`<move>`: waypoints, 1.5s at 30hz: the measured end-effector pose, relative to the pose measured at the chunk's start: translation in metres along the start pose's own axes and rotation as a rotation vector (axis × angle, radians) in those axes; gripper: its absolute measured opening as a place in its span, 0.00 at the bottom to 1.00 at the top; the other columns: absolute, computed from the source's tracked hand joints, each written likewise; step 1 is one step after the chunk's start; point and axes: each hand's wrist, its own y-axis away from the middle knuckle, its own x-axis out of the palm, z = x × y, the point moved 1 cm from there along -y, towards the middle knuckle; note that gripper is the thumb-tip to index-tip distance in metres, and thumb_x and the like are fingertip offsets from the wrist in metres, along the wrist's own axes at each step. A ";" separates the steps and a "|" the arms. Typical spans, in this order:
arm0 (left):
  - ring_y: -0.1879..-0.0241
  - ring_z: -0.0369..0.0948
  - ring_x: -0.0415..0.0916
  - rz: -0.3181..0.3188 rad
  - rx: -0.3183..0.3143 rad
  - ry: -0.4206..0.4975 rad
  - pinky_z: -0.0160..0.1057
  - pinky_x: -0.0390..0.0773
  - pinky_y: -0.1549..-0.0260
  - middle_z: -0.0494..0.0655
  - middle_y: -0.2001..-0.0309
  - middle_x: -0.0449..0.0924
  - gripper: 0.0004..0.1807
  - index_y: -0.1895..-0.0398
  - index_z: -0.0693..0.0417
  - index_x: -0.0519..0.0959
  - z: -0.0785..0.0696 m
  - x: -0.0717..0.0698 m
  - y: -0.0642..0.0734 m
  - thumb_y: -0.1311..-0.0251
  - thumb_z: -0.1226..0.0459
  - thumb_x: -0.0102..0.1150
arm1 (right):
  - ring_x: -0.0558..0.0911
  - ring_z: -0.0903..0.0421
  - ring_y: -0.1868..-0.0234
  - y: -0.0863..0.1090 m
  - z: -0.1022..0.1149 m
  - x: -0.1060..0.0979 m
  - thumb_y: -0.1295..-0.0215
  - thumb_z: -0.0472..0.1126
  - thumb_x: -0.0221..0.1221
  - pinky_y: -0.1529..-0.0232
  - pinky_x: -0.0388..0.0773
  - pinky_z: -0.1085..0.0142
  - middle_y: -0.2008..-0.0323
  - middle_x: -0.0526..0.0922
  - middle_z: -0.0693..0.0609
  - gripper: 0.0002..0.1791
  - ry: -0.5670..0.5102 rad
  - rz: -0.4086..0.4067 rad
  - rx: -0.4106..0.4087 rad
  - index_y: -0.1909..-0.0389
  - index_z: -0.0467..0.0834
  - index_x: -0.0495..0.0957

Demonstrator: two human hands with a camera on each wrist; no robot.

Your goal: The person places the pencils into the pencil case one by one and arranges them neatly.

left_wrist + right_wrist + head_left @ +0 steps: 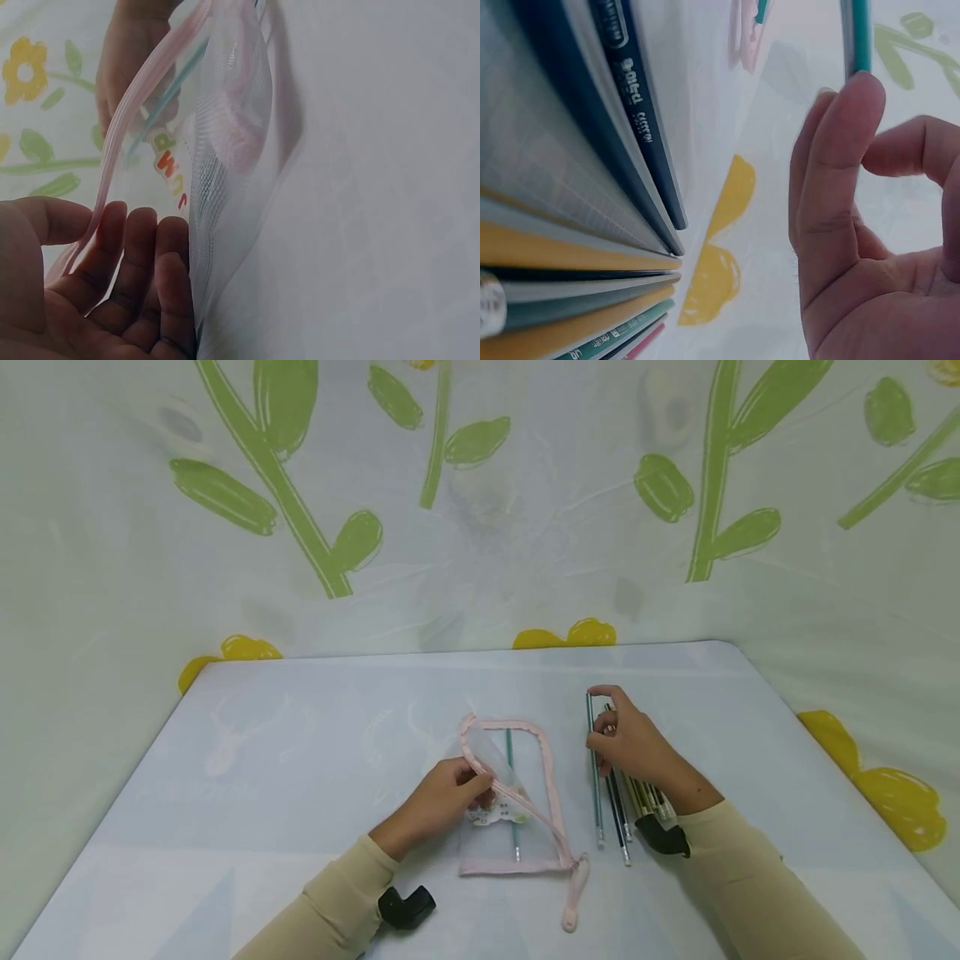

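Note:
My left hand (pixel 444 795) pinches the pink zipper edge (pixel 124 120) of a see-through mesh pencil pouch (pixel 553 777), lifting its upper side away. Inside the pouch lies a teal pencil (pixel 510 747), eraser end toward me. Part of a coloured letter print (pixel 171 161) shows through the mesh in the left wrist view. To the right of the pouch, my right hand (pixel 633 742) holds another teal pencil (pixel 597 797) between thumb and fingers, one finger at its far end. Dark blue pencils (pixel 641 112) lie right beside that hand.
Several more pencils in yellow (pixel 577 247), green and other colours lie in a row under my right forearm. A pink zipper pull (pixel 574 897) hangs off the pouch's near right corner. The white table (pixel 285 827) meets a leaf-patterned backdrop (pixel 480 552) behind.

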 end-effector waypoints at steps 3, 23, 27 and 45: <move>0.66 0.37 0.77 0.000 -0.011 0.001 0.35 0.78 0.62 0.47 0.67 0.83 0.13 0.58 0.60 0.81 0.001 0.001 0.001 0.27 0.61 0.50 | 0.82 0.48 0.80 0.000 0.001 0.000 0.34 0.35 0.55 0.70 0.83 0.58 0.63 0.79 0.42 0.40 -0.029 -0.017 -0.016 0.24 0.47 0.48; 0.65 0.38 0.76 0.013 0.009 -0.001 0.36 0.78 0.61 0.48 0.66 0.82 0.14 0.58 0.60 0.81 -0.001 0.003 -0.002 0.26 0.58 0.50 | 0.85 0.49 0.76 0.001 0.012 0.001 0.29 0.35 0.56 0.69 0.85 0.60 0.59 0.79 0.33 0.42 -0.175 -0.091 -0.118 0.22 0.53 0.44; 0.65 0.37 0.77 0.015 0.005 -0.003 0.34 0.78 0.61 0.49 0.66 0.83 0.14 0.58 0.60 0.81 -0.002 0.002 -0.002 0.26 0.59 0.50 | 0.86 0.49 0.74 -0.001 0.018 0.006 0.30 0.34 0.55 0.68 0.86 0.59 0.58 0.79 0.33 0.42 -0.220 -0.076 -0.108 0.22 0.52 0.44; 0.65 0.37 0.77 0.034 0.009 0.080 0.35 0.78 0.61 0.56 0.65 0.83 0.16 0.56 0.66 0.80 -0.003 0.001 0.000 0.26 0.61 0.50 | 0.85 0.47 0.74 -0.010 0.025 0.031 0.31 0.32 0.55 0.69 0.86 0.56 0.61 0.78 0.36 0.42 -0.278 -0.006 -0.048 0.22 0.51 0.44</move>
